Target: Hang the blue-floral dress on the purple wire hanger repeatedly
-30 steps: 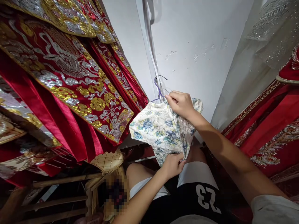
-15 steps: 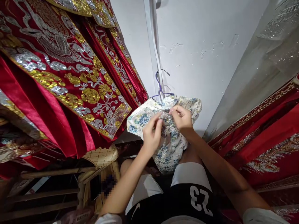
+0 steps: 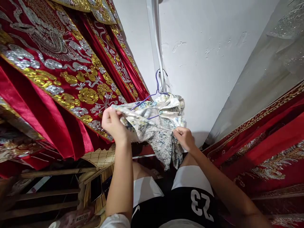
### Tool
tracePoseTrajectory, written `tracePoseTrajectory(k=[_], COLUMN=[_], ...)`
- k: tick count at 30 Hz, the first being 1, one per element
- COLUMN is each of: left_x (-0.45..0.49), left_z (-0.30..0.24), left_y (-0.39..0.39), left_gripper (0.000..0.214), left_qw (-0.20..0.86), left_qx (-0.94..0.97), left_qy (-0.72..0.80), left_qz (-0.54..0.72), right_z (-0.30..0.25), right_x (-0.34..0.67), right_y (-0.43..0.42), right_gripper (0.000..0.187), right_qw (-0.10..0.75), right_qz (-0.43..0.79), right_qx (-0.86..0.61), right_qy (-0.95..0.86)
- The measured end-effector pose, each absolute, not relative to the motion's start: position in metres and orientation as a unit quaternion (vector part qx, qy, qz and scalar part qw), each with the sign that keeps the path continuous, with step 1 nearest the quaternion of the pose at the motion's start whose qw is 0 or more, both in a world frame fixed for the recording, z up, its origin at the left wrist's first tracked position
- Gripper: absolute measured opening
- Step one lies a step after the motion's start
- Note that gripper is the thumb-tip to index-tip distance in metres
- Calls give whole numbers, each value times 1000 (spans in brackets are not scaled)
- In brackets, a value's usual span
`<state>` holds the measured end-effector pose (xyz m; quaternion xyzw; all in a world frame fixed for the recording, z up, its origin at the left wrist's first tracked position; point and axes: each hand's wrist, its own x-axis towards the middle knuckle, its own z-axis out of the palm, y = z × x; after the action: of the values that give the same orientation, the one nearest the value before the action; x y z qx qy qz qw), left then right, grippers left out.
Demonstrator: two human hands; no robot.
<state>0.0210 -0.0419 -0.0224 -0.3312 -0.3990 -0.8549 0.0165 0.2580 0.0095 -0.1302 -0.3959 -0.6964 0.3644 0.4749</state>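
Observation:
A cream garment with blue flowers hangs on a purple wire hanger in front of the white wall. My left hand is closed on the garment's left edge and holds it out to the left. My right hand pinches the cloth lower down on the right side. The garment's lower part droops between my hands, above my knees.
Red robes with gold and silver embroidery hang close on the left, and more red embroidered cloth on the right. A wooden rack with a quilted gold cushion stands lower left. A white pipe runs up the wall.
My left hand rose from the hem to the top, then pulled the garment's edge out to the left. My right hand dropped from the collar to the right side. The cloth is now spread wider.

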Motion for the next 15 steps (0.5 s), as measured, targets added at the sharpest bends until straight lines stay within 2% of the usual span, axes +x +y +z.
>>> tracePoseTrajectory(k=[3,5,10,13,15], left_x=[-9,-8,34,56,67], left_z=[-58,-89,-157,-175,-175], left_y=[-54,-61,-74,-78,-82], left_gripper=[28,25,24,7,9], left_qw=[-238,-336,-413,-437,-445], left_qx=[-186,-74,3,-4,-29], left_qy=[-334,-301,-320,-327,-323], left_qz=[-893,-889,-853,-838,-835], right_z=[-145,-158,-195,-205,-209], right_x=[268,267,269,283,289], right_y=[-14,-31,-63,-65,-63], right_gripper=[36,33,33,30,29], right_qw=[471,476,455,344,249], right_qz=[410,462,584,571,561], right_qx=[-408,-407,-430,-429,-398], right_qy=[-667,-628,-516,-609,-682])
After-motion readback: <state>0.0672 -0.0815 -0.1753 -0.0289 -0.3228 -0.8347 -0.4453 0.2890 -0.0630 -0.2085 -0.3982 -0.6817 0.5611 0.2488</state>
